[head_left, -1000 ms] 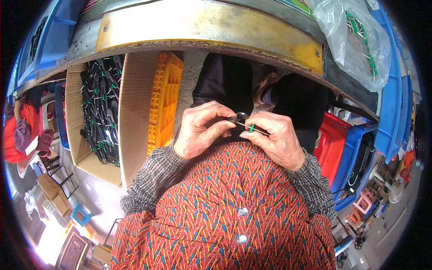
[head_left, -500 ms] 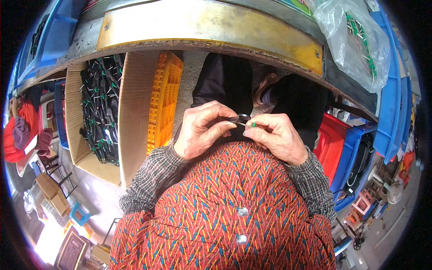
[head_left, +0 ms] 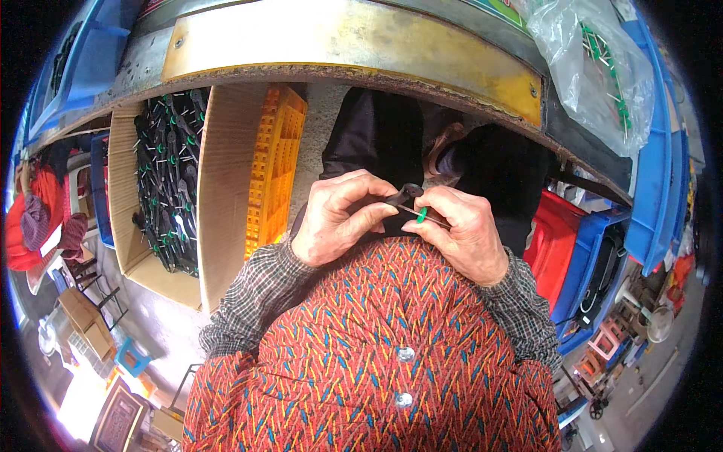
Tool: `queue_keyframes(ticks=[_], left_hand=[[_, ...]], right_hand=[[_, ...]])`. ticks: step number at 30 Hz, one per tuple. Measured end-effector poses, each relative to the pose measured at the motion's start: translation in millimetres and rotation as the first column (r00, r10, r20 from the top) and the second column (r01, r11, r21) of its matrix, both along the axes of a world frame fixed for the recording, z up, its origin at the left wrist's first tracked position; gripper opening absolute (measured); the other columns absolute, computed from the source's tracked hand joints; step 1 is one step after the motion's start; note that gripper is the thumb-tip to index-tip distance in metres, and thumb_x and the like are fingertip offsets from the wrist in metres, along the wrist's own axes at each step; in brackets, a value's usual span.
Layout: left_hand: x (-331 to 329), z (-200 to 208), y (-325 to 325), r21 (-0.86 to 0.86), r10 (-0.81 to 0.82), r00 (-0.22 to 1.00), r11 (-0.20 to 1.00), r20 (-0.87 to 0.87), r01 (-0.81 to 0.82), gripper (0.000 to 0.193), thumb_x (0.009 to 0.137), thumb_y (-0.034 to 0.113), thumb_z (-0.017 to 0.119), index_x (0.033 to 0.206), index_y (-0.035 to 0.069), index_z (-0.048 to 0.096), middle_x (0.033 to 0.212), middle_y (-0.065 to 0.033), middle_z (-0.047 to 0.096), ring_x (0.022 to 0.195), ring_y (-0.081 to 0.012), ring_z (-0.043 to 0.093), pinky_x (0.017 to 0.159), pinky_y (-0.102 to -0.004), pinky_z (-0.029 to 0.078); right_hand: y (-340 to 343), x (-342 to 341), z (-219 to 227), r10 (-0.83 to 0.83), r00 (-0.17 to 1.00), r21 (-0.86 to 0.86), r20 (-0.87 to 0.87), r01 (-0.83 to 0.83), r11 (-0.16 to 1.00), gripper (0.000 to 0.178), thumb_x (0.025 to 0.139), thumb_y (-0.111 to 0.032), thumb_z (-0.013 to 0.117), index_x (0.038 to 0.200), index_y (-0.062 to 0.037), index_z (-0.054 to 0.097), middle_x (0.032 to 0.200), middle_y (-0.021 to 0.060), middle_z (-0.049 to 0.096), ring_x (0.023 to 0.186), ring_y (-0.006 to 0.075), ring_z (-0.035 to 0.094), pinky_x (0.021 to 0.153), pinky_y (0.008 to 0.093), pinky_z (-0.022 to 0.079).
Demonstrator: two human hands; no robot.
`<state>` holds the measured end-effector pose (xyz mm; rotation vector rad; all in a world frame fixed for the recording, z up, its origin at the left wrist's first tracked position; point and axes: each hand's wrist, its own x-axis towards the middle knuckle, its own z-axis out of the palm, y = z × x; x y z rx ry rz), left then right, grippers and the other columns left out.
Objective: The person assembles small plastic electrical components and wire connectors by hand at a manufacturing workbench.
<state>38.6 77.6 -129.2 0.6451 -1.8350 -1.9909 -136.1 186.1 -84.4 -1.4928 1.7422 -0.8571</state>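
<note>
Pinching a black, curved plastic piece with a rounded end [head_left: 407,194] between thumb and forefinger of the left hand [head_left: 343,215], leaving that end bare toward the right, probably for easy access. Pinching a thin metal pin with a round green plastic collar [head_left: 421,215] between thumb and forefinger of the right hand [head_left: 465,230], apparently for fine control. Holding both close together above the lap, likely for a clear look; not showing for certain any joining of the two. Having, left of the grip, an open brown cardboard box [head_left: 226,188] full of black plastic pieces with green collars [head_left: 169,181], seemingly for easy reach; having an orange latticed plastic crate [head_left: 275,173] between. Facing, beyond the grip, a metal-fronted workbench [head_left: 339,38]. Having, farther right, a clear plastic bag [head_left: 557,60] containing green-collared pins [head_left: 621,109].
</note>
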Motion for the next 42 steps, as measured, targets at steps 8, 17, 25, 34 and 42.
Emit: queue_keyframes(ticks=[8, 17, 25, 34, 42], left_hand=[[5.4, -9.0, -1.9, -0.003, -0.031, 0.999, 1.000, 0.018, 0.031, 0.012, 0.081, -0.001, 0.067, 0.092, -0.003, 0.061, 0.088, -0.0064, 0.060, 0.067, -0.0093, 0.061, 0.058, -0.0216, 0.049], [-1.5, -3.8, 0.1, -0.132, -0.009, 0.999, 0.991, 0.050, 0.015, 0.017, 0.076, 0.005, 0.072, 0.089, 0.001, 0.062, 0.078, -0.0041, 0.059, 0.061, -0.0085, 0.054, 0.053, -0.0228, 0.042], [-5.7, 9.6, 1.9, -0.146, 0.027, 0.998, 0.989, 0.054, -0.019, 0.019, 0.074, 0.009, 0.076, 0.088, 0.002, 0.065, 0.078, -0.0049, 0.062, 0.064, -0.0119, 0.056, 0.058, -0.0251, 0.044], [-13.4, 5.3, 12.3, -0.080, 0.085, 0.992, 0.992, -0.096, -0.093, 0.018, 0.073, 0.009, 0.077, 0.084, 0.003, 0.064, 0.079, -0.0064, 0.062, 0.070, -0.0156, 0.058, 0.063, -0.0269, 0.046], [-16.9, 3.7, 14.1, -0.170, 0.095, 0.992, 0.979, -0.086, -0.108, 0.018, 0.072, 0.006, 0.077, 0.084, 0.003, 0.064, 0.079, -0.0077, 0.062, 0.071, -0.0170, 0.061, 0.061, -0.0277, 0.047]], right_hand=[[-2.0, 3.2, 0.7, 0.013, 0.999, 0.006, -0.030, -0.013, 1.000, 0.023, 0.072, -0.010, 0.074, 0.083, -0.0022, 0.056, 0.074, 0.0139, 0.057, 0.067, 0.0328, 0.059, 0.057, 0.0384, 0.045], [3.5, -9.7, 0.0, -0.022, 0.979, 0.185, 0.204, -0.016, 0.983, 0.023, 0.077, -0.013, 0.073, 0.089, 0.0002, 0.059, 0.066, 0.0088, 0.052, 0.055, 0.0126, 0.051, 0.052, 0.0288, 0.041], [8.5, -10.7, -0.9, -0.060, 0.966, 0.112, 0.252, 0.032, 0.993, 0.023, 0.076, -0.012, 0.074, 0.088, 0.0022, 0.062, 0.069, 0.0057, 0.055, 0.060, 0.0096, 0.050, 0.055, 0.0259, 0.041], [16.6, -16.2, -5.3, -0.101, 0.946, 0.147, 0.307, 0.057, 0.987, 0.025, 0.071, -0.009, 0.077, 0.092, 0.0000, 0.066, 0.078, 0.0043, 0.063, 0.068, 0.0100, 0.057, 0.061, 0.0242, 0.045], [16.3, -21.1, -15.7, -0.095, 0.941, 0.128, 0.326, 0.056, 0.990, 0.026, 0.068, -0.005, 0.078, 0.091, -0.0008, 0.066, 0.083, 0.0054, 0.064, 0.071, 0.0113, 0.060, 0.063, 0.0240, 0.047]])
